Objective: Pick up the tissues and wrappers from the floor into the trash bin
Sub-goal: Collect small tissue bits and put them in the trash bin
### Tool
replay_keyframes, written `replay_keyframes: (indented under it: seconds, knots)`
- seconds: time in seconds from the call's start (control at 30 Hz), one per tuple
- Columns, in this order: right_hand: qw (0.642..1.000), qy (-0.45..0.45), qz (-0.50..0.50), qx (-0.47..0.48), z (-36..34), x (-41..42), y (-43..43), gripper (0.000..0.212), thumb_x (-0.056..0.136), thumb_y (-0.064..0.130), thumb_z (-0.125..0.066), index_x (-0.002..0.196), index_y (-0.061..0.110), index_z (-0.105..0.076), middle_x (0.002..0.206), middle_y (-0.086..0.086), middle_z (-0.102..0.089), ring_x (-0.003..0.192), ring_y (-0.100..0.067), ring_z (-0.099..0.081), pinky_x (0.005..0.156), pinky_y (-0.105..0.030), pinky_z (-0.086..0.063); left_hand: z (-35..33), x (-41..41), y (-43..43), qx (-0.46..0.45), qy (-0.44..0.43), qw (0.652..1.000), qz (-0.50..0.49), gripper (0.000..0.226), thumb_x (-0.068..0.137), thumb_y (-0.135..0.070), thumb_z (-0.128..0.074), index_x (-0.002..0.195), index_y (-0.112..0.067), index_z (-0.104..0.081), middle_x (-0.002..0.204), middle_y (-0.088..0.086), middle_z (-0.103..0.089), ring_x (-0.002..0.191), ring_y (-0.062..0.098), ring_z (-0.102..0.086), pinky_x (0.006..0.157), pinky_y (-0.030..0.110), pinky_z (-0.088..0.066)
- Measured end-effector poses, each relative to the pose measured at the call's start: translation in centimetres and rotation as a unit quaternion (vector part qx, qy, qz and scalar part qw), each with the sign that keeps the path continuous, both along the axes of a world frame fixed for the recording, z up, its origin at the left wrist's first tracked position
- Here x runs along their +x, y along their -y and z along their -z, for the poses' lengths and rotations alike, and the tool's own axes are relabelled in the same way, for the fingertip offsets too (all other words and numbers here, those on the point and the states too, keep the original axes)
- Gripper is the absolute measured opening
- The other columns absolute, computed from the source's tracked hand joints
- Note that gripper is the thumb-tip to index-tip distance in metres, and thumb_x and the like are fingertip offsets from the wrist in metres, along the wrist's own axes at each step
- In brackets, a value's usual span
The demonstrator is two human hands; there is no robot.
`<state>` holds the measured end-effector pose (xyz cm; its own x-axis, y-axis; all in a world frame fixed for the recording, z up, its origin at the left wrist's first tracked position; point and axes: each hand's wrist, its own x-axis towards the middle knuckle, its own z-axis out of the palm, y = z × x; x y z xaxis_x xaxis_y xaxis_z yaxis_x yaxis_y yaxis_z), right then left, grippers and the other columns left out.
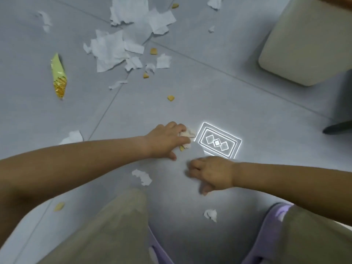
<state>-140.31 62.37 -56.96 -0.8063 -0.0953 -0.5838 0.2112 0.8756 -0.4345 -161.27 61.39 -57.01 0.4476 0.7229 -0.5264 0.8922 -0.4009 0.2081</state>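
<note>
While my left hand (pixel 167 139) clutches crumpled tissue (pixel 187 133), my right hand (pixel 211 174) hangs slack, empty.
Soft, weightless, tearable, I reckon: best grabbed as one wad.

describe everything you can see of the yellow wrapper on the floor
The wrapper is a long, narrow packet that tapers to a point at both ends. Most of it is pale yellow-green, and the near end is shiny, crinkled gold. It looks like thin foil or plastic, flattened and creased. It lies flat on the grey floor at the left, on its own, to the left of the heap of torn tissues. Only the floor touches it.
</note>
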Motion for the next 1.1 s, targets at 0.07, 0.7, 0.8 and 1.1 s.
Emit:
replay_keyframes:
  seconds: [0.07, 0.7, 0.8, 1.1]
  knots:
    - [1.000, -0.001, 0.008, 0.007, 0.0, -0.2, -0.4, 0.071, 0.083, 0.047, -0.057, 0.139, 0.013, -0.030, 0.139, -0.012, -0.033, 0.123, -0.031, -0.041, 0.097, -0.041, -0.043, 0.1, 0.2, 0.1, 0.011, -0.001, 1.000, -0.002, 0.062, 0.074, -0.045, -0.068, 0.127, -0.027, -0.043, 0.141, 0.010, -0.031, 0.123, 0.032, -0.034, 0.084, 0.044, -0.045]
    - [0.996, 0.004, -0.083, -0.026, 0.5, 1.0, 2.2, 0.065, 0.084, 0.049, -0.056, 0.136, 0.017, -0.034, 0.137, -0.010, -0.033, 0.120, -0.030, -0.042, 0.100, -0.040, -0.040, 0.5, 0.4, 0.4, 0.038, 0.023, 0.999, 0.015, 0.066, 0.070, -0.041, -0.071, 0.129, -0.026, -0.045, 0.139, 0.012, -0.037, 0.120, 0.035, -0.037, 0.078, 0.046, -0.049]
    - [0.991, -0.008, -0.121, -0.057, 0.7, 1.8, 3.6, 0.056, 0.084, 0.048, -0.056, 0.130, 0.020, -0.040, 0.136, -0.007, -0.036, 0.115, -0.029, -0.045, 0.099, -0.040, -0.040, 0.8, 0.3, 0.4, 0.043, 0.034, 0.998, 0.014, 0.061, 0.070, -0.036, -0.071, 0.125, -0.026, -0.048, 0.135, 0.013, -0.040, 0.118, 0.034, -0.038, 0.073, 0.044, -0.050]
    - [0.974, -0.120, -0.188, -0.034, 1.5, 3.6, 4.4, 0.021, 0.091, 0.012, -0.045, 0.093, 0.007, -0.065, 0.101, -0.012, -0.065, 0.089, -0.032, -0.063, 0.078, -0.038, -0.054, 1.6, -0.3, -0.2, 0.037, 0.109, 0.993, -0.022, 0.035, 0.080, -0.025, -0.065, 0.114, -0.018, -0.056, 0.122, 0.014, -0.046, 0.107, 0.032, -0.041, 0.080, 0.047, -0.049]
